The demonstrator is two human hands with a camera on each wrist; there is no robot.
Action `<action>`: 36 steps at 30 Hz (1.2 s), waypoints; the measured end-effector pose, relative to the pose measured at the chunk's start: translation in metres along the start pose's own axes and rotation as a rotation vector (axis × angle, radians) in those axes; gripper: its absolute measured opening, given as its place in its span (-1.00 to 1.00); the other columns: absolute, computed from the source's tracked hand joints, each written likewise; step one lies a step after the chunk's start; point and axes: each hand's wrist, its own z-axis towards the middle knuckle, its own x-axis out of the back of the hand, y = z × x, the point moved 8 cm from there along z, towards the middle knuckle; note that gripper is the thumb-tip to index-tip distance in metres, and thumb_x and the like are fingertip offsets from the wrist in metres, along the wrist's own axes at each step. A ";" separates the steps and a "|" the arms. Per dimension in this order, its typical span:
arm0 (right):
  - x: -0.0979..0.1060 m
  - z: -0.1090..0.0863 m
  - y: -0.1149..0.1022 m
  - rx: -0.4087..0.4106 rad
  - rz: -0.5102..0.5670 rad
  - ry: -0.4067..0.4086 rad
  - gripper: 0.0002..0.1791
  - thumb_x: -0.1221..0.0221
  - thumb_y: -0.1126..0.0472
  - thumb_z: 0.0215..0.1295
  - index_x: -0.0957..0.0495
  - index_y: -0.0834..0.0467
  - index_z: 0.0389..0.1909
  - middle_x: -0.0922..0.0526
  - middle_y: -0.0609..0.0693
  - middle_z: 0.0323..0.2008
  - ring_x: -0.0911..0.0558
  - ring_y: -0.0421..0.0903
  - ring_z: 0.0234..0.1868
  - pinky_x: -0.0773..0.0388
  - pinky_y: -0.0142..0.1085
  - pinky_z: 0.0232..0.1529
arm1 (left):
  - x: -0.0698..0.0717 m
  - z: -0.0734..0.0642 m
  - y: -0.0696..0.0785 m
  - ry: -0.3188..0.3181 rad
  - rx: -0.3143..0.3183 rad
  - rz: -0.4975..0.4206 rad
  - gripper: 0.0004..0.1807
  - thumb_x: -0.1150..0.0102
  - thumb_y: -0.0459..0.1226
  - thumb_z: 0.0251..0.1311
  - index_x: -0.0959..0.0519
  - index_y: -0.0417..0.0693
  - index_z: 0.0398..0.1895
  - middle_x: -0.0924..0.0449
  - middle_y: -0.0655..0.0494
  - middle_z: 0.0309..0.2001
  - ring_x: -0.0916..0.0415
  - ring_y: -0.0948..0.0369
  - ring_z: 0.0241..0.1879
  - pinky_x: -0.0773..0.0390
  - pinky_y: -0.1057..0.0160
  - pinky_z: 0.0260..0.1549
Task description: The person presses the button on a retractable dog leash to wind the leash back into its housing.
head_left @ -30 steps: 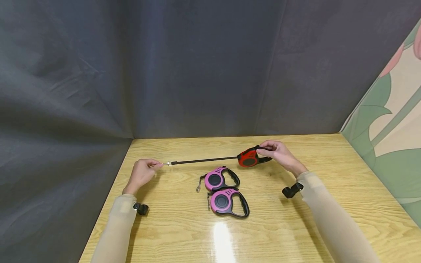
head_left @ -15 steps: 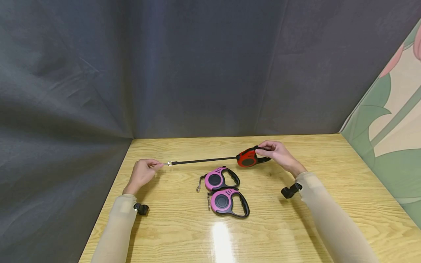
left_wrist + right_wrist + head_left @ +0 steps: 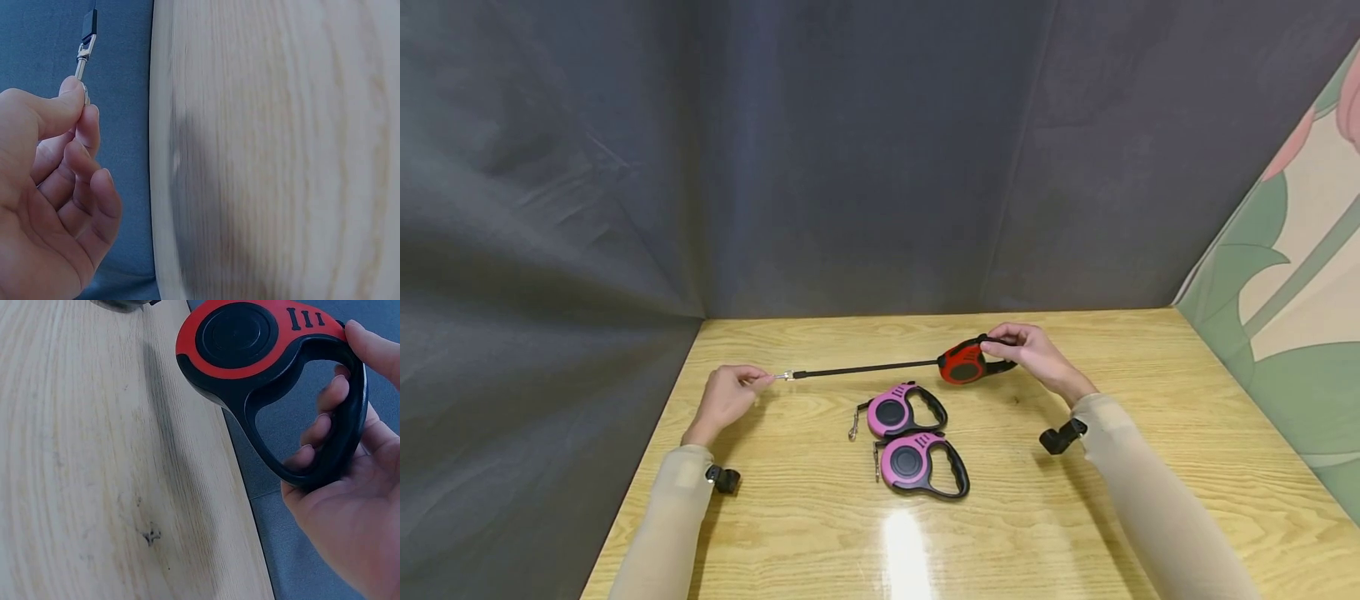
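Note:
A red and black retractable dog leash is up off the table, its black handle gripped by my right hand. In the right wrist view the fingers curl through the handle loop and the thumb lies near its top. A length of black strap runs taut and nearly level from the casing to a metal snap hook. My left hand pinches that hook between thumb and forefinger, the other fingers loosely bent. Part of the hook is hidden by the fingertips.
Two pink and black retractable leashes lie on the wooden table between the arms, the farther one touching the nearer one. A dark grey curtain stands behind the table, and a floral panel at the right.
My right hand and the red leash casing have shifted very slightly left. The left hand keeps its pinch on the hook, and the strap stays taut.

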 end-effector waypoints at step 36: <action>-0.009 0.013 -0.008 0.021 -0.018 0.009 -0.62 -0.27 0.01 0.54 -0.61 0.28 0.04 -0.71 -0.01 -0.09 -0.63 0.02 -0.01 -0.55 -0.27 0.01 | -0.003 0.008 0.001 0.005 -0.005 -0.013 -0.81 -0.38 -0.19 0.44 -0.84 -0.13 -0.16 -0.83 -0.10 -0.25 -0.43 0.20 -0.59 -0.36 0.29 -0.60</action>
